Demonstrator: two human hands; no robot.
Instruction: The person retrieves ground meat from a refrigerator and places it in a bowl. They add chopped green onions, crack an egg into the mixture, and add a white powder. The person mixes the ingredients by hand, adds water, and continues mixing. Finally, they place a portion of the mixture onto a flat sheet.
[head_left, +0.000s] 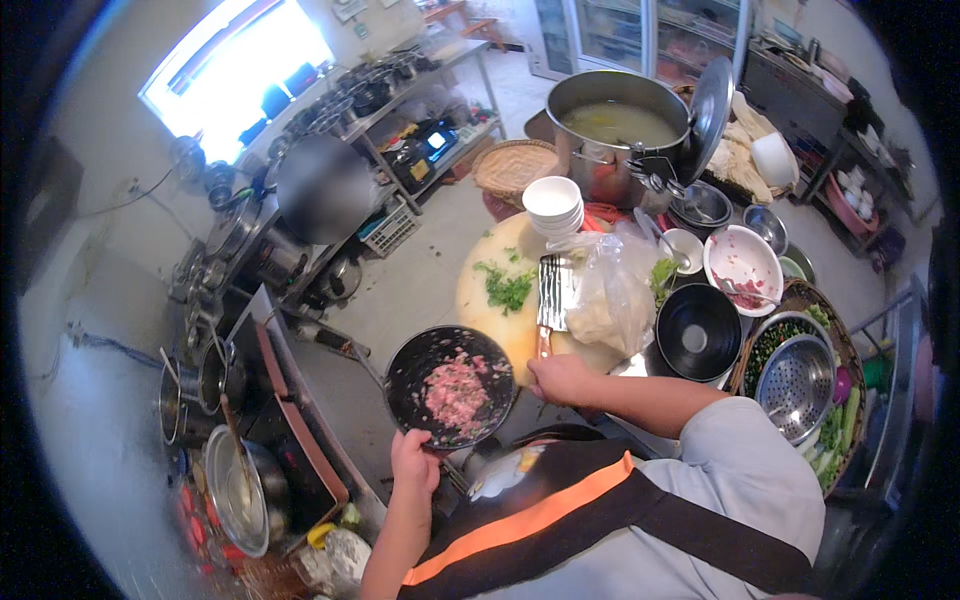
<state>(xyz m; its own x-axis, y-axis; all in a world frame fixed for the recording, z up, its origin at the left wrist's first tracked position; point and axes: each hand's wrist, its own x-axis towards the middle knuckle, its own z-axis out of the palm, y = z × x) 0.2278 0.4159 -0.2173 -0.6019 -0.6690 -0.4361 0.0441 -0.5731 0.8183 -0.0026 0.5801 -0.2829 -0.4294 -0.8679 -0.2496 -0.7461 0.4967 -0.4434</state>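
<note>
My left hand grips the near rim of a dark pan with a long handle. Minced pink meat mixed with chopped greens lies inside it. With my right hand I hold the wooden handle of a cleaver, its wide blade over a round cutting board. Chopped green herbs lie on the board just left of the blade. Against the blade's right side rests a clear plastic bag with pale contents.
Stacked white bowls stand at the board's far edge, below a large stockpot of liquid. To the right are a black bowl, a white bowl with meat residue and a metal colander. Pots stand at the left.
</note>
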